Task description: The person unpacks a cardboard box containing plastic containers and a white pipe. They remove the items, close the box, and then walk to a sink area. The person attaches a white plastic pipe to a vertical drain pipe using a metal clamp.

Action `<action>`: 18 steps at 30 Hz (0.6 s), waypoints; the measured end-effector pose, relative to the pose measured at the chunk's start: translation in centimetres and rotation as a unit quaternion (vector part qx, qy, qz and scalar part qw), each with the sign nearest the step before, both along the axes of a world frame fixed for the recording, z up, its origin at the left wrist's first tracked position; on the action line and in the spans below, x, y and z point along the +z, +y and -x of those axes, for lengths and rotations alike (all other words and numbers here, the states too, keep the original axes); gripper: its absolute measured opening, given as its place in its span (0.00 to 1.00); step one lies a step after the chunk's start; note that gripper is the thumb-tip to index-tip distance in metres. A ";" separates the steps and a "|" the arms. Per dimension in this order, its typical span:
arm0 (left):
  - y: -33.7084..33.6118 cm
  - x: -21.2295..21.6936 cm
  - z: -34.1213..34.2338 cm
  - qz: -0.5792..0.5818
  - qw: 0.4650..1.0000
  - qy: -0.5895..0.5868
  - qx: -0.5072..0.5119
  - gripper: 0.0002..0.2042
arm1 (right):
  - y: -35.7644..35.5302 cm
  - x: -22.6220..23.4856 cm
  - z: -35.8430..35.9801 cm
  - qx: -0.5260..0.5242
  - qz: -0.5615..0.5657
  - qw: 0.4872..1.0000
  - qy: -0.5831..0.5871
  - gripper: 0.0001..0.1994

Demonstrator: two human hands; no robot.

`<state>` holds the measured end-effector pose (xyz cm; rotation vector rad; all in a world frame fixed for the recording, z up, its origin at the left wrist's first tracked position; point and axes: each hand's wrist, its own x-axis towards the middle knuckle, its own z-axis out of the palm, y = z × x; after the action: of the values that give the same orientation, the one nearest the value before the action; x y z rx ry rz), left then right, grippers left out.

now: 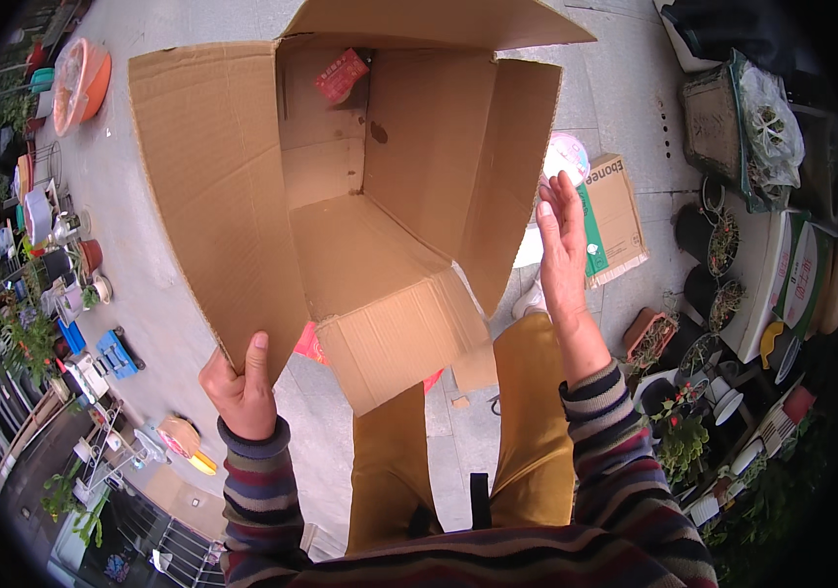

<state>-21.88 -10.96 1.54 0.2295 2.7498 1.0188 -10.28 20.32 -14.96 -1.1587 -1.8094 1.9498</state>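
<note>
A large brown cardboard box (pixel 419 127) fills the middle of the view, its flaps spread and its inside facing me. My left hand (pixel 243 385) grips the lower edge of the left flap (pixel 208 176), thumb on the inner face. On the other side my right hand (pixel 565 250) is raised beside the right flap (pixel 517 176), fingers stretched out and nothing in them; whether it touches the cardboard I cannot tell. Deep inside the box a red printed piece (pixel 343 76) shows near a corner. The near flap (pixel 404 338) hangs down in front of my legs.
On the paving at right lie a flattened printed carton (pixel 618 220) and a round pink-and-white item (pixel 566 157). Potted plants (pixel 713 235) and planters line the right side. At left stand an orange tub (pixel 82 86), a blue item (pixel 120 353) and more pots.
</note>
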 end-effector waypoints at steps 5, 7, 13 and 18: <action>-0.8 1.9 4.7 0.092 0.956 0.236 -0.149 0.08 | 10.2 7.0 4.6 -0.209 0.192 0.938 0.200 0.38; -1.2 2.1 7.2 0.092 0.915 0.339 -0.199 0.12 | 14.0 7.7 5.1 -0.171 0.228 0.935 0.210 0.37; -2.6 0.4 9.6 0.105 0.845 0.339 -0.401 0.16 | 19.9 7.6 8.0 0.062 0.066 0.996 -0.009 0.40; -6.6 -8.3 7.0 0.142 0.819 0.196 -0.521 0.19 | 17.6 0.9 14.4 0.053 0.103 0.993 -0.024 0.43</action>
<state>-28.91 -17.60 -6.78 1.7877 2.3471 0.2455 -24.65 37.93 -14.09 -1.2010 -1.7600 2.2318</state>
